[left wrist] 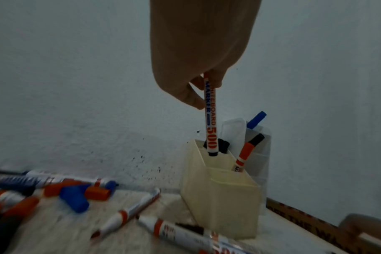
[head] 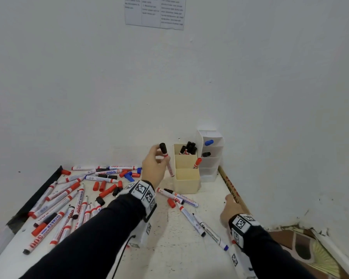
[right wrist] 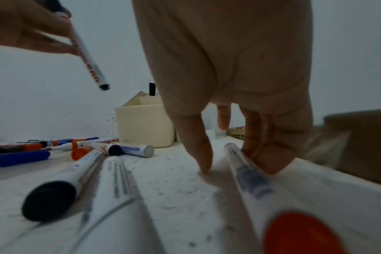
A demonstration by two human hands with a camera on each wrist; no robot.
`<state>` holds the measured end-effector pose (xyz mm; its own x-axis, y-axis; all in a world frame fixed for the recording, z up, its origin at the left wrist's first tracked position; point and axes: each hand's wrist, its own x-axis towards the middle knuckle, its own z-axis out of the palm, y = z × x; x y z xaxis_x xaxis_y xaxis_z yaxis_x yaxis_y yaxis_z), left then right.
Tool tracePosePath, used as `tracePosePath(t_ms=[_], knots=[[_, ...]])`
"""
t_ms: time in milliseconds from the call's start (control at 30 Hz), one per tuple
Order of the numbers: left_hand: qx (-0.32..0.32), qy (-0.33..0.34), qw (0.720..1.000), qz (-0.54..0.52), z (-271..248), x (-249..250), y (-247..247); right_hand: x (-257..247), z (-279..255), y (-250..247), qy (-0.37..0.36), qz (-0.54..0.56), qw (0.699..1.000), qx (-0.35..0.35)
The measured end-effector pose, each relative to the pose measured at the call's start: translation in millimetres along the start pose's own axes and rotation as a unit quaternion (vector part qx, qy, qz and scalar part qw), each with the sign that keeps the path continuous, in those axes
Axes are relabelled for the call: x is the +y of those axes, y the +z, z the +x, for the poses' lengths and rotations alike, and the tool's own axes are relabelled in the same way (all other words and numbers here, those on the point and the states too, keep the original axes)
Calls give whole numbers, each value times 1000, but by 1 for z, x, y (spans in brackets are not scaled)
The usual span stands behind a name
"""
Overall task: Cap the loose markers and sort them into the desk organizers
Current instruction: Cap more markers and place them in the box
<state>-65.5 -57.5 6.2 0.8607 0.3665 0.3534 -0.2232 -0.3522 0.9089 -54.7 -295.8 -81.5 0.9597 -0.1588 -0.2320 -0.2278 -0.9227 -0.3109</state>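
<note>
My left hand (head: pixel 159 158) pinches a white whiteboard marker (head: pixel 166 160) with a black cap, held nearly upright. In the left wrist view this marker's (left wrist: pixel 210 120) lower end hangs over the back compartment of the cream organizer (left wrist: pixel 220 202), where black-capped markers (head: pixel 188 148) stand. A red-capped marker (head: pixel 197 163) leans in the middle compartment. The white tiered organizer (head: pixel 210 172) holds a blue-capped marker (head: pixel 209 142) and a black-capped one (head: pixel 206 154). My right hand (head: pixel 229 200) rests on the table, thumb down, fingers (right wrist: pixel 270 154) touching a red-ended marker (right wrist: pixel 250 175).
Many loose markers (head: pixel 69 202) and red, blue and black caps (head: pixel 101 186) lie on the left half of the table. Several more markers (head: pixel 189 214) lie between my hands. A cardboard strip (head: pixel 230 190) runs along the right edge. The wall stands close behind the organizers.
</note>
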Motion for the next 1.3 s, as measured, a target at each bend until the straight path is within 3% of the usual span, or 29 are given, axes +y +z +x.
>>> tracePosePath(t_ms=[200, 467, 667, 833, 933, 1033, 1167, 1233, 1300], knots=[[-1, 80, 997, 0, 42, 12, 14, -30, 9, 1, -19, 94, 994, -43], [-3, 107, 994, 13, 80, -3, 40, -52, 28, 6, -24, 200, 975, -97], [-97, 121, 971, 183, 84, -29, 52, -52, 37, 9, -12, 224, 966, -131], [-165, 98, 890, 413, 76, -36, 53, -52, 36, 8, -3, 239, 961, -138], [-226, 14, 848, 478, 69, -26, 50, -52, 33, 9, -9, 237, 962, -134], [-250, -86, 865, 427, 61, -21, 45, -51, 30, 7, -18, 228, 967, -116], [-153, -61, 931, 325, 35, -35, 36, -51, 21, 0, -29, 233, 969, -72], [-217, -88, 916, 325, 12, -45, 34, -53, 15, -4, -39, 238, 969, -52], [-302, -117, 867, 378, -10, -55, 32, -55, 9, -5, -42, 254, 965, -42]])
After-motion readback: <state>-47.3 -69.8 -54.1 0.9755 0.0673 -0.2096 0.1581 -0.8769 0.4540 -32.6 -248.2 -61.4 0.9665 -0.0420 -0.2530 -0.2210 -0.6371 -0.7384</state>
